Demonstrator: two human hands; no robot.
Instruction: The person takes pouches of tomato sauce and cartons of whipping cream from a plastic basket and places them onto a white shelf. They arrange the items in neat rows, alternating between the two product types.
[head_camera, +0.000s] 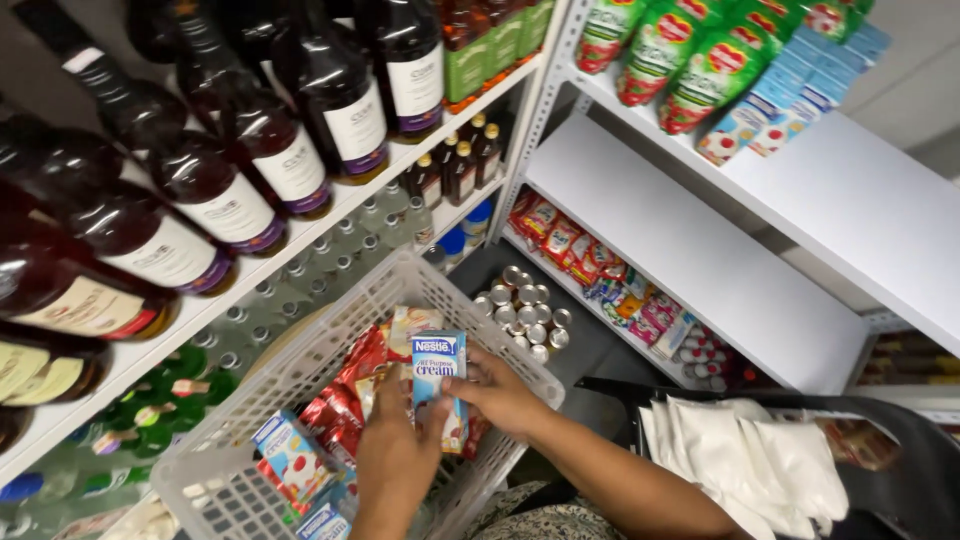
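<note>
Head view: left hand (395, 450) and right hand (497, 395) both pinch a blue carton (440, 385), upright above the white basket (330, 345). Keep it upright and clear of the red packets (345, 400) while lifting. Dark bottles (290, 150) line the shelf (690, 240) beyond.

Basket (300, 400): below bottles (240, 170)
Carton (440, 385): in basket, between hands
Cans (522, 312): behind basket
Bags (760, 455): right of basket

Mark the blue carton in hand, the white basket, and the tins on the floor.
blue carton (438, 372), head view, front face below the top panel
white basket (455, 312), head view, far rim
tins (522, 312), head view, lids mid-cluster
</note>
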